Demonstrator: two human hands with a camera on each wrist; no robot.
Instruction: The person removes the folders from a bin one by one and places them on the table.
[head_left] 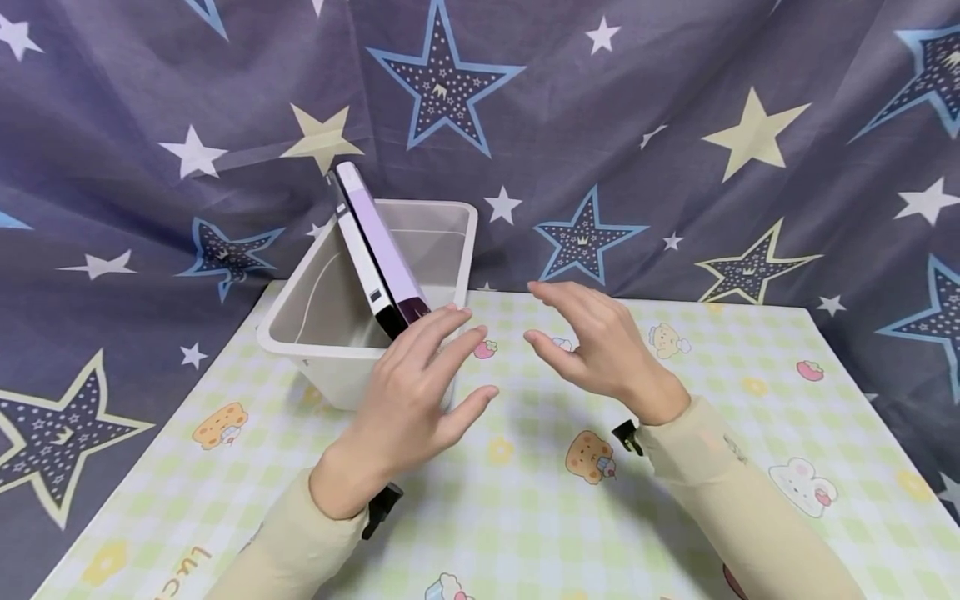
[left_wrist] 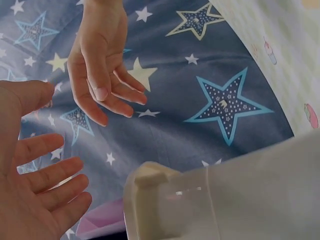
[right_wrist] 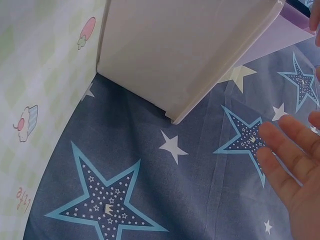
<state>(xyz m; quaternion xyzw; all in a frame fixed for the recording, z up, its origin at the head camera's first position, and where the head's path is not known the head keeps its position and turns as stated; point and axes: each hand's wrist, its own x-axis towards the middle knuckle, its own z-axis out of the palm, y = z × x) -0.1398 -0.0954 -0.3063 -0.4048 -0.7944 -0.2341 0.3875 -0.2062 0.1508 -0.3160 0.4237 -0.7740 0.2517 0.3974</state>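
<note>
In the head view a pale plastic bin stands at the left back of the table. Two book-like items lean in it, their upper ends above the rim: one with a lilac spine, one with a white and black spine. My left hand overlaps the bin's near right corner and hides the items' lower ends; its fingers are extended and grip nothing. To the right, my right hand hovers over the table with fingers extended, holding nothing. The left wrist view shows the bin's wall below both hands.
A green and white checked cloth with cartoon prints covers the table. Behind it hangs a dark star-patterned curtain, close to the bin's back. Black straps sit at both wrists.
</note>
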